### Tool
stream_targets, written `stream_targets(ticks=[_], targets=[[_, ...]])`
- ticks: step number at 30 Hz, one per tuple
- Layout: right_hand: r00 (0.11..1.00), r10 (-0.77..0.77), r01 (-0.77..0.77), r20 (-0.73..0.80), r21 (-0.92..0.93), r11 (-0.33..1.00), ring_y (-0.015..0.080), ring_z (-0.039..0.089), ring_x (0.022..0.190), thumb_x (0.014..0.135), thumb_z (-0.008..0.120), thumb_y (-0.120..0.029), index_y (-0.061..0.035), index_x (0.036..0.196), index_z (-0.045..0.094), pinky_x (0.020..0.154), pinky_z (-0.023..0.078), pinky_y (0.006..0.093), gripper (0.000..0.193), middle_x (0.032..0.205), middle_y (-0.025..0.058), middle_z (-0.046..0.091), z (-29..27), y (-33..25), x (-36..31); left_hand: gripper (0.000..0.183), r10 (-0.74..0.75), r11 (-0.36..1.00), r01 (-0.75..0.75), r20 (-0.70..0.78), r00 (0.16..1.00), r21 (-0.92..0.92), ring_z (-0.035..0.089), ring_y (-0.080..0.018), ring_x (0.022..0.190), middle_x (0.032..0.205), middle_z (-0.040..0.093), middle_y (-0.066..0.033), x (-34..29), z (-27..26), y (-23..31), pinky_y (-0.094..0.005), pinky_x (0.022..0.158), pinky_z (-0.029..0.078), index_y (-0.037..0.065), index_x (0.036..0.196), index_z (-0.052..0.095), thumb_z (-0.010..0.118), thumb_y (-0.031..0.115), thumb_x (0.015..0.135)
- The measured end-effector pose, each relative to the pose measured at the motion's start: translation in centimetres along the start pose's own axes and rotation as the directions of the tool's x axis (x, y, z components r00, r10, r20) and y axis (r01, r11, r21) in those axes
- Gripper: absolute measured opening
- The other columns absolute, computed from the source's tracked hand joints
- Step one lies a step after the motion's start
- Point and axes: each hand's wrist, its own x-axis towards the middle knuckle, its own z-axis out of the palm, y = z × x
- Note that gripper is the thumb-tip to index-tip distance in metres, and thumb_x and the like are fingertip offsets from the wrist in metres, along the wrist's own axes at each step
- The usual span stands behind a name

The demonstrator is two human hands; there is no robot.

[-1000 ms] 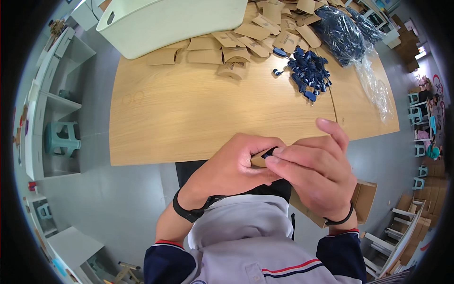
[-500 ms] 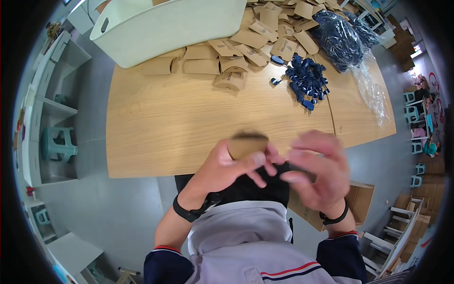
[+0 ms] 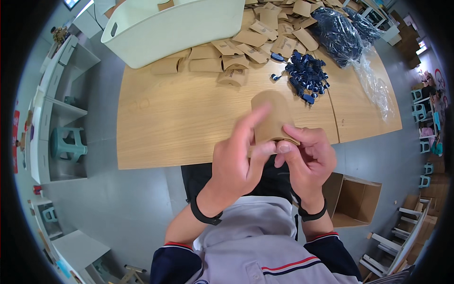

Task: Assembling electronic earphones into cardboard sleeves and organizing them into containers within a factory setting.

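Head view shows me a brown carton (image 3: 276, 111), small and pillow-shaped, lifted in both hands over the near edge of the surface (image 3: 175, 128). Its plain face is turned up, and its near end points back toward the person. From where I stand, the left hand (image 3: 236, 161) is half curled around the carton's left side, the index finger stretched over the face and blurred, the thumb at the near end. On the other side, the right hand (image 3: 312, 158) is mostly closed, pinching the near right corner between thumb and fingers. Whether anything lies inside the carton, I can't tell.

Beyond the hands, a tangled pile of dark blue earphones (image 3: 306, 75) lies on the surface, with one earpiece strayed to its left. Just behind spreads a loose heap of similar brown cartons (image 3: 255, 38), some overlapping. To the left of the heap stands a big white tub (image 3: 179, 38); to its right slumps a clear plastic bag (image 3: 336, 38) full of dark blue things. Down on the floor, by the person's right side, sits an open cardboard box (image 3: 357, 201).
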Motion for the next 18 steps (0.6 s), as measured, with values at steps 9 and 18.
stream_targets(ticks=[9,18], targets=[[0.995,-0.091,0.094,-0.040,0.092,0.991,0.0079,0.062,0.064,0.085,0.066,0.005,0.0059,0.095,0.067,0.053,0.048,0.0189,0.010,0.086,0.0113,0.067,1.1,-1.7,-0.7,0.020,0.130,0.987,-0.151,-0.260,0.957,-0.062,0.065,-0.0149,0.060,0.080,0.071,-0.0115,-1.1,1.3,1.2,-0.0230,0.057,0.051,0.000,0.106,0.068,0.066,-0.001,0.086],[0.819,0.440,-0.573,0.368,0.554,0.604,0.0201,0.064,0.096,0.097,0.051,-0.019,0.0064,0.123,0.050,0.079,0.051,0.0308,0.036,0.108,0.0128,0.063,-0.1,-1.6,1.0,0.036,0.512,0.858,-0.510,-0.042,0.858,0.059,0.064,-0.0262,0.064,0.087,0.069,-0.0151,-1.2,0.7,-0.9,-0.0317,0.056,0.050,0.004,0.103,0.070,0.070,-0.008,0.069]])
